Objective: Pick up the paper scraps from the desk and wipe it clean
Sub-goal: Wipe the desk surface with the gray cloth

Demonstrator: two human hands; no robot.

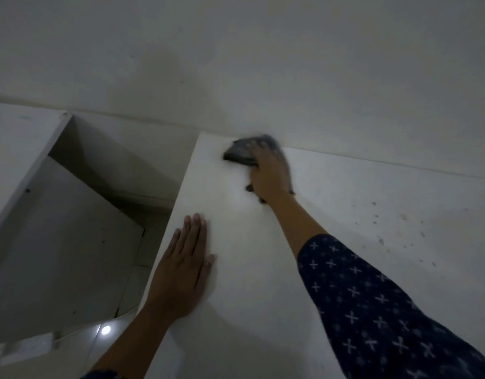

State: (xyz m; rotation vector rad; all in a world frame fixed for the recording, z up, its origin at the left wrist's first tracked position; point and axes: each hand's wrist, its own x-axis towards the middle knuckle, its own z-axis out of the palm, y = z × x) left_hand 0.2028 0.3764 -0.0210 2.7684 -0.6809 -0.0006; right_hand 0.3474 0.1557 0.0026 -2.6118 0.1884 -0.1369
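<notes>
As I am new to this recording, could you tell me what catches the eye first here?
A right hand presses a dark cloth onto the far left corner of the desk. The left hand lies flat near the desk's left edge; dark specks dot its right side.

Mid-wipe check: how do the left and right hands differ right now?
The left hand lies flat and empty on the desk near its left edge; the right hand presses a grey cloth. The left hand is nearer the camera; the right hand reaches to the far corner by the wall. Both rest on the desk.
</notes>
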